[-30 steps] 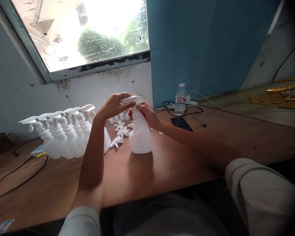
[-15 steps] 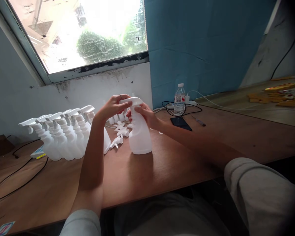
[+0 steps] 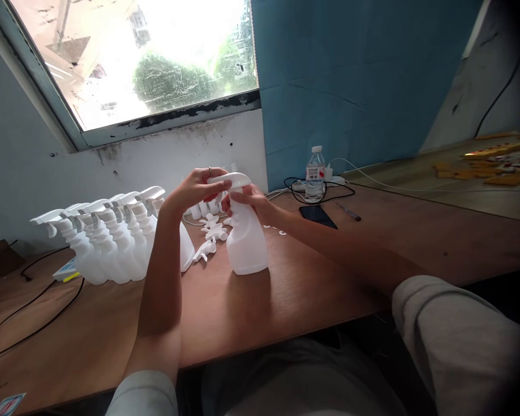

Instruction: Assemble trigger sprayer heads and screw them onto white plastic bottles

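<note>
A white spray bottle (image 3: 248, 245) stands upright on the brown table in front of me. On its neck sits a white trigger spray head (image 3: 238, 179). My left hand (image 3: 201, 188), with a ring on one finger, is closed around the nozzle side of the spray head, thumb along its near side. My right hand (image 3: 255, 203) grips the neck just under the head, its fingertips partly hidden behind the bottle. Loose white spray parts (image 3: 205, 250) lie left of the bottle, close to my left forearm.
Several white spray bottles with heads (image 3: 112, 242) stand in a row at the left. At the back right are a water bottle (image 3: 315, 176), black cable, a phone (image 3: 318, 216) and a small knife-like tool (image 3: 350, 212). More white bottles (image 3: 208, 209) stand behind my hands.
My right hand has shifted slightly left around the bottle's neck. The left hand keeps its hold on the spray head, and the bottle stays in place.
</note>
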`<state>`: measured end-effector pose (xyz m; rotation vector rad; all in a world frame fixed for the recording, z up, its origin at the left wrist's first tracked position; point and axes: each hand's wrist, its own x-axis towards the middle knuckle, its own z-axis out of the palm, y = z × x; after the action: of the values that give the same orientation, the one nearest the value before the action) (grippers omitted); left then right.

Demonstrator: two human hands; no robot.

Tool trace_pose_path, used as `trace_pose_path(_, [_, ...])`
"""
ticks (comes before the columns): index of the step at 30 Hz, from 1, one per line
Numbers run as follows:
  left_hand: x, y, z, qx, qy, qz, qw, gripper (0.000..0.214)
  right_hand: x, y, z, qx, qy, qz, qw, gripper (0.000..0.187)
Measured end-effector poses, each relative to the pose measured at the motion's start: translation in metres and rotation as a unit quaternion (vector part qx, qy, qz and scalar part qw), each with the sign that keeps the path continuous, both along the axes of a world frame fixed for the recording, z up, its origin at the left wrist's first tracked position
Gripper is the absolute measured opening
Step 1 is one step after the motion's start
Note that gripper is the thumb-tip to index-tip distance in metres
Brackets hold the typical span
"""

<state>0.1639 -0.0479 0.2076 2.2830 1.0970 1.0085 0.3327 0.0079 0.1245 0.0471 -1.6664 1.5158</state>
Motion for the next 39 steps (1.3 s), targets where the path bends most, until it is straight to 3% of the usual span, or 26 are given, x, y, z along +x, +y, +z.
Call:
trace_pose_path(2, [0.0, 0.0, 0.0, 0.0, -0.001, -0.001, 1.0, 0.036, 0.001, 0.001, -0.001, -0.014, 0.001, 0.032, 0.999, 0.033])
trace_pose_path(7, [0.0, 0.001, 0.0, -0.01, -0.005, -0.005, 1.0, 0.034, 0.002, 0.002, -0.001, -0.002, -0.003, -0.006, 1.0, 0.027])
trace_pose_path(11, [0.0, 0.0, 0.0, -0.02, -0.01, -0.01, 1.0, 0.032, 0.004, 0.001, -0.001, -0.031, 0.002, 0.048, 0.998, 0.032])
trace_pose_path(16, [0.002, -0.003, 0.0, -0.024, -0.022, -0.001, 0.999, 0.034, 0.003, 0.001, -0.002, -0.023, 0.004, 0.023, 0.999, 0.027])
trace_pose_path(24, [0.001, -0.001, 0.0, -0.003, 0.003, -0.002, 1.0, 0.033, 0.008, 0.008, -0.001, -0.052, 0.0, 0.084, 0.995, 0.024])
trace_pose_path(28, [0.001, 0.0, 0.0, -0.011, -0.001, 0.004, 1.0, 0.035, 0.01, 0.01, -0.002, -0.076, -0.031, 0.127, 0.989, 0.031])
trace_pose_path(39, [0.004, -0.003, 0.0, -0.012, -0.009, 0.009, 1.0, 0.04, 0.005, -0.007, -0.002, -0.062, -0.019, 0.047, 0.997, 0.039])
